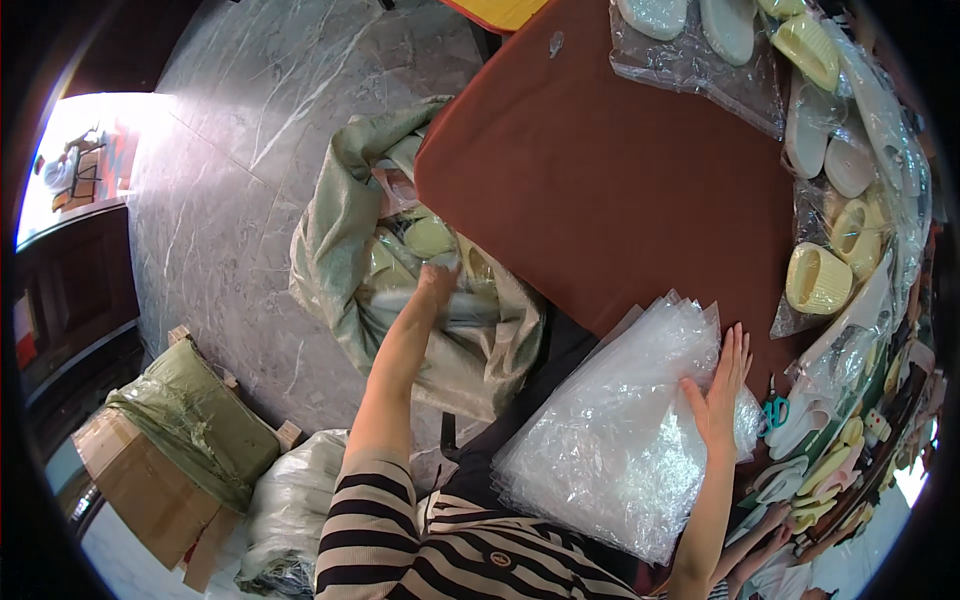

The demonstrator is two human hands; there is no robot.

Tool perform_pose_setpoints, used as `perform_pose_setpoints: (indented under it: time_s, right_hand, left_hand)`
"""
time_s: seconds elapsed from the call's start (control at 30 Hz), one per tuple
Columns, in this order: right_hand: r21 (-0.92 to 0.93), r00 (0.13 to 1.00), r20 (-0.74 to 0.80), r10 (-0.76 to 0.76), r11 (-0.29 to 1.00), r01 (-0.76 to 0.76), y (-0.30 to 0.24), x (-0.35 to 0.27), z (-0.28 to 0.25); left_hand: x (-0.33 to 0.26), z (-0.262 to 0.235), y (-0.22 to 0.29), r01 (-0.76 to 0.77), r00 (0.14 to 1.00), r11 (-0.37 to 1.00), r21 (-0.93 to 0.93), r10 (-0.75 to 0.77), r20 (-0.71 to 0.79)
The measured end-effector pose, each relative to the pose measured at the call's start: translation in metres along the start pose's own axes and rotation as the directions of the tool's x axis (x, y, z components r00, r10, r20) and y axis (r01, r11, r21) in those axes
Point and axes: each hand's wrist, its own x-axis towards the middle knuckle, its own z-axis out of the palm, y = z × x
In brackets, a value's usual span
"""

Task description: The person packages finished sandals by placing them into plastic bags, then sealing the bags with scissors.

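My left hand (437, 284) reaches down into a large pale green woven sack (330, 225) beside the table. Inside the sack lie bagged yellow-green slippers (430, 237), and the hand is at their clear wrapping; its fingers are partly hidden and blurred, so any grip cannot be made out. My right hand (718, 400) rests flat on the right side of a stack of clear plastic bags (620, 430), fingers stretched out. The stack lies across the table's near edge and over my lap. Close to the right hand is a pair of teal-handled scissors (775, 410).
A brown-covered table (600, 170) spreads ahead. Along its right lie bagged yellow slippers (820, 280) and white slippers (727, 28). On the grey floor at left stand a cardboard box (150, 480), a green wrapped bundle (205, 420) and a white plastic bundle (295, 490). Another person's hands (765, 535) show lower right.
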Motion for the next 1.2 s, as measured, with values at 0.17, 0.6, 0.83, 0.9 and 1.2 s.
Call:
perform_pose_setpoints:
  time_s: [0.17,0.6,0.83,0.9,1.2]
  right_hand:
    - [-0.008,1.000,0.005,-0.009,1.000,0.009,0.011,-0.001,0.007]
    - [-0.013,0.997,0.070,0.013,1.000,-0.012,0.015,-0.001,0.012]
    - [-0.018,0.996,0.075,0.039,0.999,-0.037,0.016,-0.002,0.014]
    - [-0.016,0.996,0.093,-0.004,1.000,0.006,0.017,-0.001,0.012]
    - [0.027,0.999,0.054,0.004,1.000,-0.005,0.024,-0.003,0.014]
  left_hand:
    - [0.003,0.025,0.014,-0.260,0.924,0.935,0.241,0.313,-0.218]
    - [0.078,0.077,0.001,0.100,0.825,0.968,-0.232,-0.211,-0.524]
    - [0.068,0.084,-0.012,0.136,0.870,0.956,-0.261,-0.241,-0.430]
    - [0.059,0.099,-0.007,0.086,0.889,0.958,-0.273,-0.198,-0.412]
    - [0.055,0.155,-0.100,-0.417,0.877,0.877,-0.238,0.319,-0.358]
